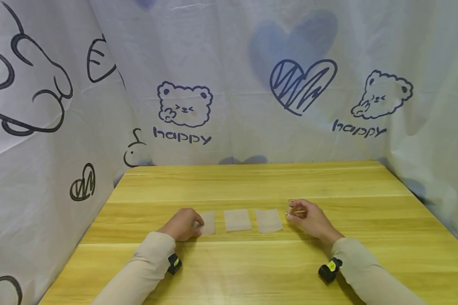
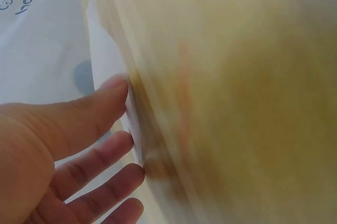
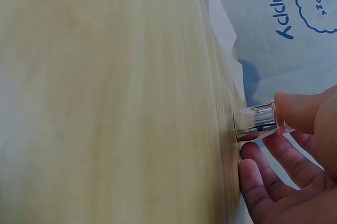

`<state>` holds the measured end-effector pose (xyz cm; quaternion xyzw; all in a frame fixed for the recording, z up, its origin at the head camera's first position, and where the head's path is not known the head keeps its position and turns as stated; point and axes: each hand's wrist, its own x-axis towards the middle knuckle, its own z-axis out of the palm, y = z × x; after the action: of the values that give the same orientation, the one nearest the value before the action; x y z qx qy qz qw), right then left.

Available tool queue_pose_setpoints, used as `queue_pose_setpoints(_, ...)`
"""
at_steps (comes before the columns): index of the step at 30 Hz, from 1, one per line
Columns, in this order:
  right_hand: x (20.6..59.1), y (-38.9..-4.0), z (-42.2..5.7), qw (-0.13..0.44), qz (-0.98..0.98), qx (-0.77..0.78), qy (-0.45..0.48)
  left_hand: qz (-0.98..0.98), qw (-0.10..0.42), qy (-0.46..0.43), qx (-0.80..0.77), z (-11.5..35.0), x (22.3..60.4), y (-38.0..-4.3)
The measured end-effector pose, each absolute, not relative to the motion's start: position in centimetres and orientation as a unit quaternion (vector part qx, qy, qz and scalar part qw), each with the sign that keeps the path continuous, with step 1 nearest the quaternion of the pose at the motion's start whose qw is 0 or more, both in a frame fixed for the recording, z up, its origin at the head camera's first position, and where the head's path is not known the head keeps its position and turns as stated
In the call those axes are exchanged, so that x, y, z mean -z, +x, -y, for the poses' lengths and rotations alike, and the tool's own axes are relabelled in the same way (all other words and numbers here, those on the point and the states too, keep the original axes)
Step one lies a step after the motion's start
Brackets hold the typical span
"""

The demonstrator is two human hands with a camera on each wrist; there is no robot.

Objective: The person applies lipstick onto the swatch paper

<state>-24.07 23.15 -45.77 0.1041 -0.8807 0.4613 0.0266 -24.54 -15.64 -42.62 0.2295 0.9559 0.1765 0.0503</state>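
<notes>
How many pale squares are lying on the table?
3: left square, partly covered by the left hand; middle square; right square, nearest the right hand.

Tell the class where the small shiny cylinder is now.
In the head view, the small shiny cylinder is held in the person's right hand, just right of the rightmost pale square on the wooden table.

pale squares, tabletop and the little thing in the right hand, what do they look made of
Pale squares: matte, probably paper or thin cloth; thin, with uneven edges. Tabletop: wood or wood-look laminate, with yellow grain and slight sheen. Little thing in the right hand: maybe clear plastic or glass with a metallic-looking part, going by its see-through end and silvery shine.
</notes>
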Motion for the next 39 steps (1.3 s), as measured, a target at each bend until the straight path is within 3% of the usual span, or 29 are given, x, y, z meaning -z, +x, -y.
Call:
queue_pose_setpoints(14, 46.0, -23.9, -23.1, 0.036, 0.880, -0.461, 0.111, -0.957, 0.047, 0.222, -0.180, 15.6, 43.0, -24.2)
queue_pose_setpoints(39, 42.4, -24.1, -22.7, 0.017, 0.888, -0.446, 0.109, -0.956, 0.055, 0.222, -0.182, 15.4, 42.3, -24.3)
